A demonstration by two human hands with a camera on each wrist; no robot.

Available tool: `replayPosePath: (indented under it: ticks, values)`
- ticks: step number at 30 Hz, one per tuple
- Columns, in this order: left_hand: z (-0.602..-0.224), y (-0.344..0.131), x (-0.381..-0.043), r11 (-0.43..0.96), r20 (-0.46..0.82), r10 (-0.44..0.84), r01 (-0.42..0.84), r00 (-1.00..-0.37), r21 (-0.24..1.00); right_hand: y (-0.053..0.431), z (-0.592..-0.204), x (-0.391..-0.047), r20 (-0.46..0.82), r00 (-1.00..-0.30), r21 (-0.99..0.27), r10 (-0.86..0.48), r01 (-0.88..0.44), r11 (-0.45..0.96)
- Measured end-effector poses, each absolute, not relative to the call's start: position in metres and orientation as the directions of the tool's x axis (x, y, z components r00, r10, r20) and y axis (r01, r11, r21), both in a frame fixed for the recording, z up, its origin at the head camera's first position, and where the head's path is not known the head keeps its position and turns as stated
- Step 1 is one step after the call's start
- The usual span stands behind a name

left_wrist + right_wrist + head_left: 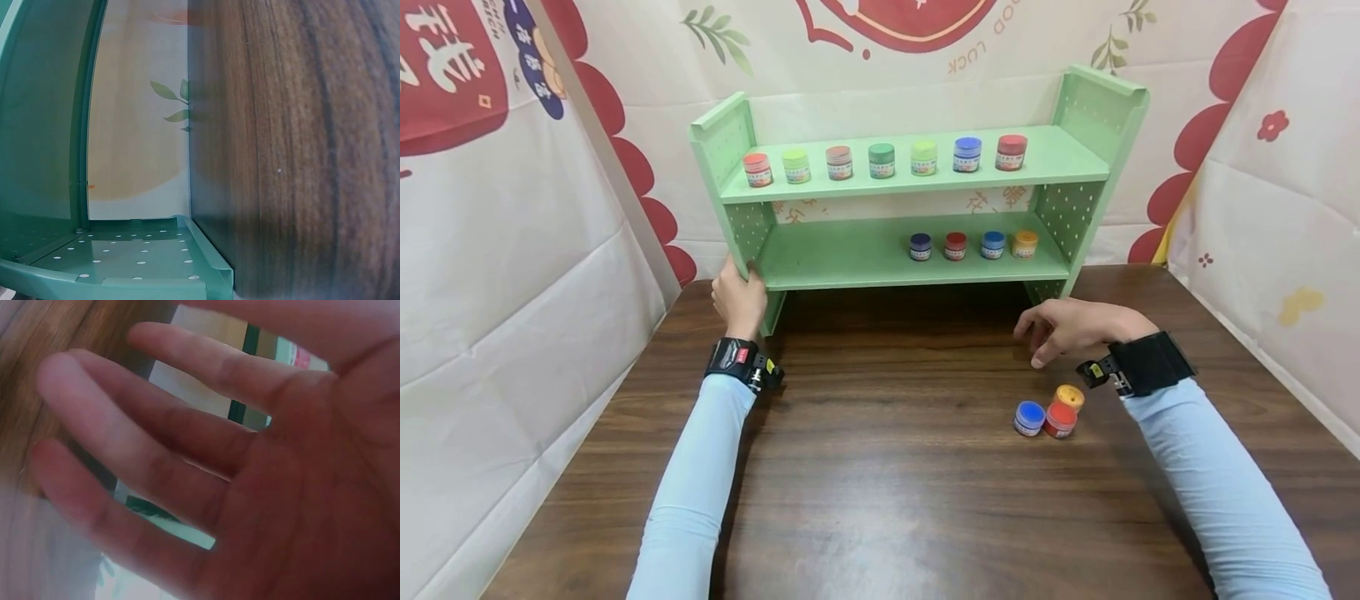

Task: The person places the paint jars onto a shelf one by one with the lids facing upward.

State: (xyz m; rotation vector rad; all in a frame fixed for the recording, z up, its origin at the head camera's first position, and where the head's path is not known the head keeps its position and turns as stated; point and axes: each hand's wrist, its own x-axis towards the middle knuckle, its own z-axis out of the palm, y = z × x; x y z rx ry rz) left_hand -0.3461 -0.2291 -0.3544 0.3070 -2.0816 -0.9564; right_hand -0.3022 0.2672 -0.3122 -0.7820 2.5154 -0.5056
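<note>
At the left upright of a light green two-tier shelf (842, 250), my left hand (739, 298) grips the panel's front edge, thumb to the inner side. The left wrist view shows the perforated side panel (137, 256) close up, with that hand out of sight. My right hand (1066, 329) hovers over the table below the shelf's right end, its fingers loosely bent with nothing between them; in the right wrist view its palm and fingers (131, 444) are bare. Nearest to it, a blue-lidded jar (1029, 418), a red-lidded jar (1061, 419) and a yellow-orange-lidded jar (1070, 398) stand clustered.
Several small jars line the top board (850, 190), among them a green jar (882, 161). More stand toward the right of the lower board (835, 254), including a dark blue jar (920, 247). Printed cloth (895, 108) hangs behind the brown wooden table (880, 483).
</note>
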Motion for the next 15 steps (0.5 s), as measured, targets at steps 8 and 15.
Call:
replayPosePath:
  ticks: [8,15]
  values:
    - [-0.354,-0.228,-0.346,0.678,0.567,-0.508,0.105,-0.649,0.728,0.282,-0.321,-0.311,-0.411,-0.691,-0.543,-0.595,-0.338,0.768]
    - [-0.354,-0.229,-0.345,0.679,0.567,-0.504,0.108,-0.651,0.727,0.292,-0.326,-0.313,-0.512,-0.651,-0.583,-0.561,-0.216,0.783]
